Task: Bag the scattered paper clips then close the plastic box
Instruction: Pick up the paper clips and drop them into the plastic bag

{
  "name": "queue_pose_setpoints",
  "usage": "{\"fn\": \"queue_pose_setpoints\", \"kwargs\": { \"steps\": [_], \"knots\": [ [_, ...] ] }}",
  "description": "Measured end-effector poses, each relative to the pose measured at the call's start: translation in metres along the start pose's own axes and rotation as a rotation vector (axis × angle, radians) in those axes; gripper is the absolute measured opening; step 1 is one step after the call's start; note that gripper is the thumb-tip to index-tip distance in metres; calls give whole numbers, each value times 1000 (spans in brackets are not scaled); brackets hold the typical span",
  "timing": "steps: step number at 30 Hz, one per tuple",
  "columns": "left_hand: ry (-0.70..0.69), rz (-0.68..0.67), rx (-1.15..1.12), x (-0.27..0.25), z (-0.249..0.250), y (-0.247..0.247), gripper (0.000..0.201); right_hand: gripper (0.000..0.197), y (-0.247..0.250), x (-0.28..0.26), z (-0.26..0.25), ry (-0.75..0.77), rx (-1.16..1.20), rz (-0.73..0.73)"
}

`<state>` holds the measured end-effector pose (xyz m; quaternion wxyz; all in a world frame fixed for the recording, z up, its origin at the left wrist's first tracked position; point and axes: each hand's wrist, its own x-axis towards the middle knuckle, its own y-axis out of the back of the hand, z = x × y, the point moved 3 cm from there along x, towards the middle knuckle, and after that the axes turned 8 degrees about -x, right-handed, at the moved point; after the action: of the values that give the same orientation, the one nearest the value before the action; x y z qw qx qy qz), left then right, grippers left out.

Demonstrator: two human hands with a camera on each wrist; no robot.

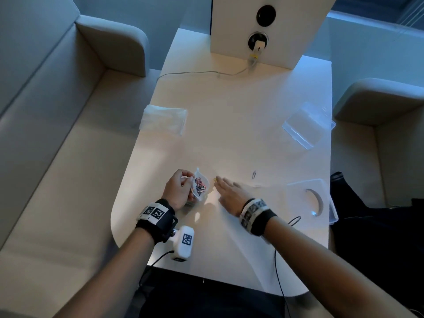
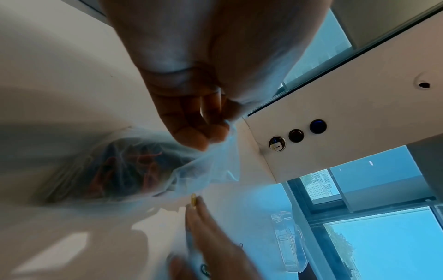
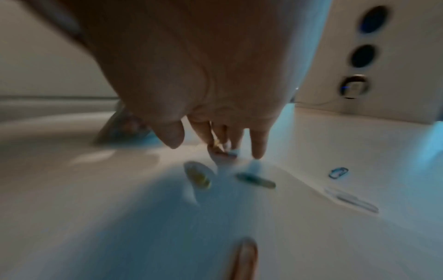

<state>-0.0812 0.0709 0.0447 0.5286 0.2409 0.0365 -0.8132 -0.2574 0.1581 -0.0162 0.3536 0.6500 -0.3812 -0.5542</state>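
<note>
My left hand (image 1: pixel 183 187) pinches the rim of a small clear bag (image 1: pixel 200 185) holding several coloured paper clips; the bag (image 2: pixel 134 164) hangs open under my fingers (image 2: pixel 210 132). My right hand (image 1: pixel 218 180) reaches toward the bag's mouth with fingers stretched out, a yellow clip (image 2: pixel 193 199) pinched at its fingertips (image 3: pixel 215 140). Loose clips lie on the white table (image 1: pixel 229 134): a blue one (image 1: pixel 254 174) to the right, and blurred yellow (image 3: pixel 199 178), green (image 3: pixel 255 181) and orange (image 3: pixel 244 259) ones under my right hand. A clear plastic box (image 1: pixel 305 127) lies open at the far right.
A second clear square container (image 1: pixel 309 198) sits at the table's right edge near my right wrist. A folded clear packet (image 1: pixel 164 120) lies at the left edge. A white panel with sockets (image 1: pixel 261 31) and a cable (image 1: pixel 206 73) stands at the back. Sofas flank the table.
</note>
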Motion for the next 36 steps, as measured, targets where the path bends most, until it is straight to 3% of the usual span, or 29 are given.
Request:
{"fn": "queue_pose_setpoints", "kwargs": {
  "steps": [4, 7, 15, 18, 24, 28, 30, 32, 34, 36],
  "knots": [
    [-3, -4, -34, 1, -2, -1, 10, 80, -47, -48, 1, -6, -248, 10],
    [3, -16, -40, -1, -3, -6, 11, 81, -66, -67, 14, -81, -242, 23],
    [15, -22, 0, -12, -8, -7, 7, 81, -32, -41, 58, -285, -119, 81],
    [18, -16, 25, -14, -10, -6, 8, 80, -22, -33, 75, -336, 9, 18],
    [13, -3, 31, -16, -13, -9, 10, 64, -37, -46, 56, -323, 117, 66],
    [14, -11, 20, -17, -14, -12, 9, 49, -63, -67, 31, -123, -100, 24],
    [17, -19, 22, -16, -13, -12, 10, 44, -58, -80, 24, -57, -157, 70],
    [22, -23, 27, -16, -13, -13, 9, 33, -42, -88, 27, -113, -6, 222],
    [26, -23, 26, -15, -13, -13, 9, 48, -34, -88, 43, -224, 198, 345],
    [33, -25, 24, -16, -13, -14, 9, 67, -34, -85, 49, -227, 202, 334]
  ]
}}
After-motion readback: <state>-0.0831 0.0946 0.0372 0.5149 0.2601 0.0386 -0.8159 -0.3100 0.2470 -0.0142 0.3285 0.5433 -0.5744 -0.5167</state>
